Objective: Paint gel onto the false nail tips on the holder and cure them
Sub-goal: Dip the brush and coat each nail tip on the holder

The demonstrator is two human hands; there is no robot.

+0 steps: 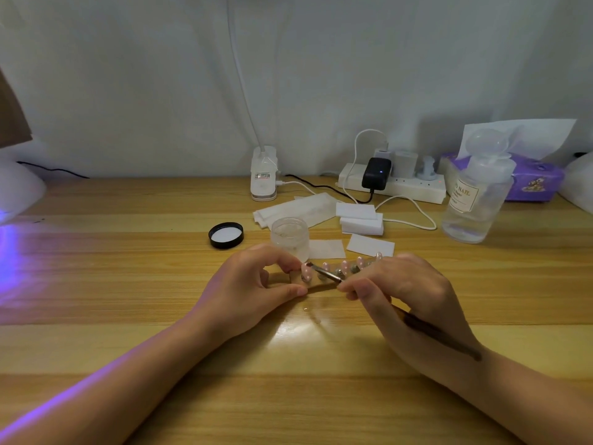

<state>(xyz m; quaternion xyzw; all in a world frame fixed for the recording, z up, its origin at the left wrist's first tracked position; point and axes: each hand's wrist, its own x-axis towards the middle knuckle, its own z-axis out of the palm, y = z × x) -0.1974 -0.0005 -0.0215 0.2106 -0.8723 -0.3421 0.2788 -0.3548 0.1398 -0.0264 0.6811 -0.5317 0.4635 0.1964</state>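
While your left hand [256, 281] pinches the near left end of the holder [316, 284] between thumb and curled forefinger, your right hand [407, 290] grips the brush [324, 273] with fingers closed round its handle, whose dark end trails back over your wrist toward 5 o'clock. The brush's metal neck points toward 10 o'clock, and its tip sits on the leftmost nail tip [306, 273]. The holder lies on the wooden table [128, 252] in the middle of your view, running from your left fingers toward 2 o'clock, with a row of pale pink nail tips along it; the far end hides behind your right knuckles.

Just beyond the holder, at 12 o'clock, stands an open clear jar [290, 234], and its black lid [226, 235] lies upturned beside it at 9 o'clock. White pads [361, 216] and paper wipes [295, 208] lie near, toward 1 o'clock. Farther back are a white lamp base [263, 178] and a power strip [394, 184] with plugs. At 3 o'clock stands a clear labelled bottle [475, 200], a purple tissue pack [536, 181] behind it. Violet light spills over the table at the far left, from a white dome [19, 191].
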